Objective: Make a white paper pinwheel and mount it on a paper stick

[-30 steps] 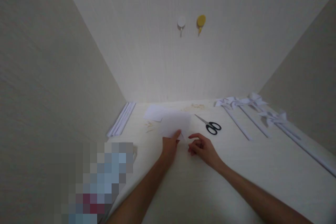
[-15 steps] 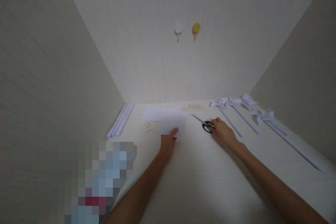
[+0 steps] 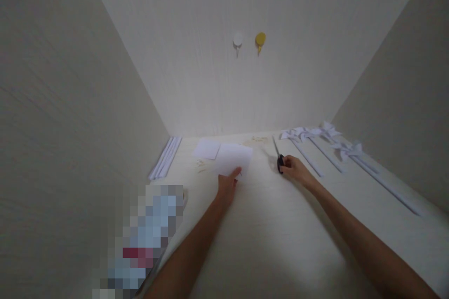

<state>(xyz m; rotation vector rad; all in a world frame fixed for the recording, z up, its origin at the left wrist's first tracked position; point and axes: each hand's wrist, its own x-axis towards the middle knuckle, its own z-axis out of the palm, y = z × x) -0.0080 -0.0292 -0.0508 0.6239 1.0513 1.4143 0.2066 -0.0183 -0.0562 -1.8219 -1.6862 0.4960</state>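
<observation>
My left hand (image 3: 227,186) holds the near edge of a white paper sheet (image 3: 234,158) between thumb and fingers, in the middle of the pale table (image 3: 266,238). My right hand (image 3: 296,170) grips the black handles of a pair of scissors (image 3: 278,157) just right of the sheet. The closed blades point up and away from me. A second, smaller white sheet (image 3: 206,149) lies flat behind and left of the held one.
Several white paper pinwheels on long white sticks (image 3: 315,147) lie along the right side. A bundle of white sticks (image 3: 164,159) rests against the left wall. Small scraps (image 3: 258,139) lie near the back wall, where a white hook (image 3: 237,41) and a yellow hook (image 3: 260,39) hang.
My right hand left the paper, reached right to the scissors, closed on their handles and lifted them with blades pointing up. My left hand kept hold of the sheet.
</observation>
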